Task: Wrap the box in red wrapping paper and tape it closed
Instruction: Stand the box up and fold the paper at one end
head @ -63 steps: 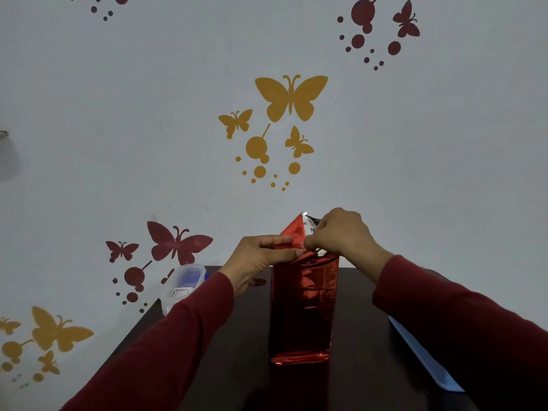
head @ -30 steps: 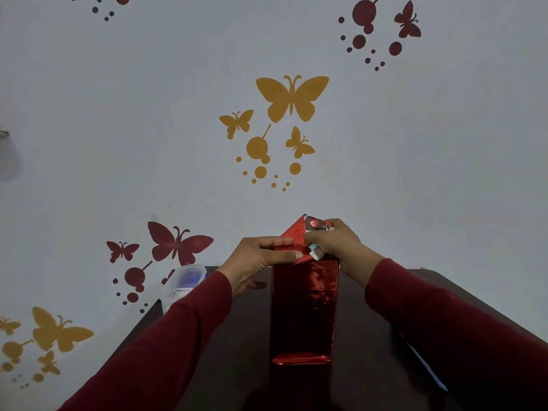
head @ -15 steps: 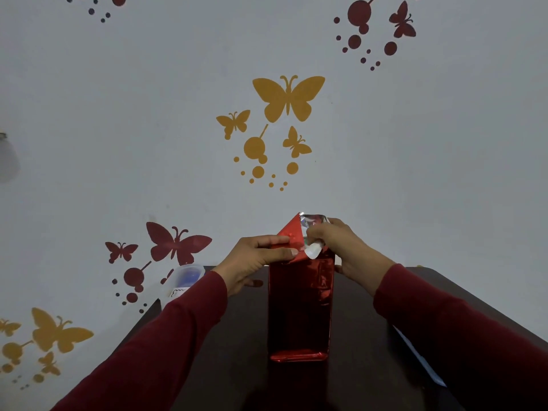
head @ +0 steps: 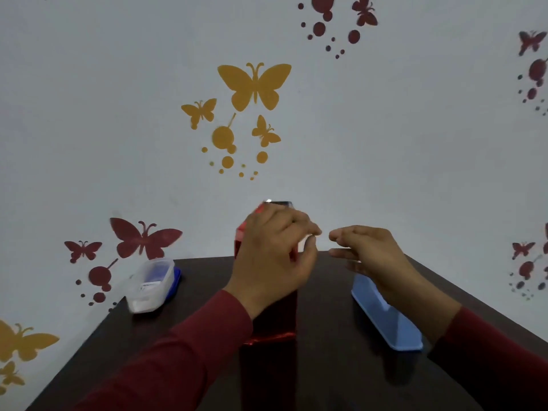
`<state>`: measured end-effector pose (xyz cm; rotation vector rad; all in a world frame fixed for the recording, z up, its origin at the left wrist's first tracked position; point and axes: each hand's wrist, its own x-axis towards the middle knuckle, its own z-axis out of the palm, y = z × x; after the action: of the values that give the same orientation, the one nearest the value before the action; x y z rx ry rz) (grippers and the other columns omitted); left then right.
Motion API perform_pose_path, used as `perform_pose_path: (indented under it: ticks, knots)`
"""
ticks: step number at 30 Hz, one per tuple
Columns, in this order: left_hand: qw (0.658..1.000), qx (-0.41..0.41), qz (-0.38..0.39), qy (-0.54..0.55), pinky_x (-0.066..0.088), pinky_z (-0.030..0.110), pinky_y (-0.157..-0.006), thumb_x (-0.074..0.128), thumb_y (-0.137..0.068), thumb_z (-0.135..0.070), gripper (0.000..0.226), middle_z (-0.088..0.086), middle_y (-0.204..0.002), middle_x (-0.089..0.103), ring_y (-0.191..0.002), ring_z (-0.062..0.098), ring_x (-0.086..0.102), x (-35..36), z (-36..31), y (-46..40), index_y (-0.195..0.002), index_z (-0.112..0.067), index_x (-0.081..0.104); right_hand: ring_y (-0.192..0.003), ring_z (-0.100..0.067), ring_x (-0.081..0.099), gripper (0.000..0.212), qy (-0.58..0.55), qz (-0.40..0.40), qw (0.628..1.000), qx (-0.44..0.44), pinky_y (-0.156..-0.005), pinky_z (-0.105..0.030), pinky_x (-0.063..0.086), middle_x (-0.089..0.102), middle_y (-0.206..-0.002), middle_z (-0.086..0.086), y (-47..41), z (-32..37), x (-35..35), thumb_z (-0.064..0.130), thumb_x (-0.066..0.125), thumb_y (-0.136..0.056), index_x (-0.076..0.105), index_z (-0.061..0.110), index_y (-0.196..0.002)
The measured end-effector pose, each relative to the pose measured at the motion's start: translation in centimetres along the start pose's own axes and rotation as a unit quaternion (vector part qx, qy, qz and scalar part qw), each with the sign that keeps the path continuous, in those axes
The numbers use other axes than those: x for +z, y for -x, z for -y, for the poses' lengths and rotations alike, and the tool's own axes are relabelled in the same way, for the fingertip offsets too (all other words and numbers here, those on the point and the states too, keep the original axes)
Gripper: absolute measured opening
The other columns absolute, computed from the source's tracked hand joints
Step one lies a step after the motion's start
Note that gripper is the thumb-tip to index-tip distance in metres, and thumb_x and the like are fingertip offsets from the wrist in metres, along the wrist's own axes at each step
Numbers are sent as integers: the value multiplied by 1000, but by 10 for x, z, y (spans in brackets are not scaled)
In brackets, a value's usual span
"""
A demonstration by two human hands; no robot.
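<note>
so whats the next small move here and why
Probably press the folded top flap flat. The left hand covers the top of the upright red foil-wrapped box; the right hand hovers beside it, apparently empty, and paper still sticks up behind the fingers.

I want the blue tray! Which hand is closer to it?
Right. The right hand hovers just above the blue tray's far end; the left hand is over at the red wrapped box.

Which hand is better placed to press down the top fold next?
Probably the left hand: it's already over the wrapped box near its top. The right hand hangs beside the box, apart from it.
</note>
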<state>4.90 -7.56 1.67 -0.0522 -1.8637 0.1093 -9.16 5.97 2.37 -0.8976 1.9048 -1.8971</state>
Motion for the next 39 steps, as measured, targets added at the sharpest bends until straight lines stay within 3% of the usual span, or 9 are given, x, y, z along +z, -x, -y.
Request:
perform_pose_path:
  ticks: [6, 11, 14, 17, 24, 29, 33, 36, 39]
  knots:
    - [983, 8, 111, 148, 51, 40, -82, 73, -85, -22, 22, -2, -106, 67, -97, 18, 60, 84, -45, 33, -106, -15, 74, -74, -14, 74, 17, 218, -89, 970, -60, -75, -34, 61, 77, -77, 4, 12, -35, -60, 15, 70, -89, 79, 24, -78]
    - [921, -147, 288, 216, 37, 26, -113, 84, -78, -45, 82, -6, -150, 46, -135, 11, 41, 146, -65, 57, -148, -22, 48, -79, -16, 67, 15, 387, -125, 913, 8, -72, -35, 57, 75, -81, 2, 4, -66, -98, 28, 72, -86, 80, 17, -81]
    - [897, -204, 292, 261, 27, 17, -114, 88, -77, -38, 98, -7, -162, 34, -142, 1, 32, 175, -71, 60, -157, -19, 35, -76, -25, 67, 28, 319, -109, 932, 129, -67, -44, 62, 74, -87, -13, -9, -81, -110, 35, 71, -88, 77, 8, -87]
    - [887, -234, 281, 281, 33, 22, -117, 86, -79, -42, 99, -13, -163, 31, -138, -10, 30, 194, -73, 73, -159, -24, 31, -85, -33, 66, 32, 157, -67, 954, 245, -57, -37, 57, 65, -101, -14, -19, -86, -111, 36, 74, -90, 71, 7, -103]
    - [880, -240, 298, 282, 30, 28, -119, 76, -79, -67, 106, -22, -167, 21, -151, 5, 27, 200, -68, 88, -162, -37, 18, -113, -51, 61, 48, 96, -10, 930, 355, -52, -48, 61, 61, -128, -16, -36, -93, -115, 33, 76, -93, 63, 6, -131]
    - [881, -235, 303, 278, 34, 40, -121, 74, -80, -68, 104, -21, -167, 20, -151, 10, 29, 201, -68, 91, -162, -41, 15, -104, -48, 65, 42, 53, -2, 927, 371, -63, -57, 64, 61, -124, -15, -38, -87, -119, 20, 76, -94, 62, 3, -131]
    - [881, -226, 307, 281, 34, 44, -121, 70, -79, -73, 104, -24, -167, 17, -151, 8, 27, 202, -68, 92, -161, -42, 14, -130, -38, 52, 25, -30, -27, 941, 335, -90, -77, 49, 55, -136, -12, -41, -82, -118, 13, 68, -99, 67, 4, -122]
    - [880, -226, 307, 283, 34, 43, -121, 70, -78, -74, 105, -26, -167, 16, -150, 7, 27, 201, -68, 93, -161, -43, 13, -139, -33, 42, 15, -70, -43, 950, 301, -90, -87, 39, 58, -133, -7, -37, -82, -112, 12, 63, -102, 69, 4, -113]
    - [879, -229, 306, 285, 36, 41, -120, 69, -77, -75, 104, -28, -165, 20, -148, 3, 30, 201, -67, 94, -161, -44, 15, -129, -41, 52, 26, -88, -79, 959, 256, -78, -84, 47, 63, -128, -11, -26, -95, -110, 10, 70, -95, 68, -2, -118]
